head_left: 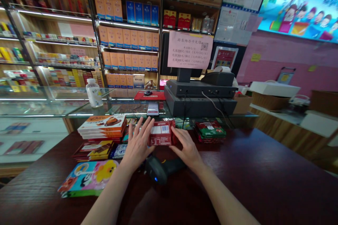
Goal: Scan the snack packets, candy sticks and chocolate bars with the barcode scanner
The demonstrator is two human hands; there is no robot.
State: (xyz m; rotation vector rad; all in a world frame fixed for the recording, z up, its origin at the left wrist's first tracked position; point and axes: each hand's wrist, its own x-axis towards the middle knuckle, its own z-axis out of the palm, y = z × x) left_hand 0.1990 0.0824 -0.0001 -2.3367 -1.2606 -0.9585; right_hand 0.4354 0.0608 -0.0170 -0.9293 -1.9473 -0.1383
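A red flat box with a white barcode label stands on its edge on the dark wooden counter. My left hand presses against its left side with fingers stretched upward. My right hand holds its right side, fingers laid flat along the counter. Just in front of my wrists lies a black handheld barcode scanner with a small blue light. Both hands clamp the box between them.
Orange snack boxes, dark chocolate bars and a colourful cartoon packet lie at left. Green and red packets lie at right. Behind stand a cash register, a plastic bottle on a glass case, and stocked shelves.
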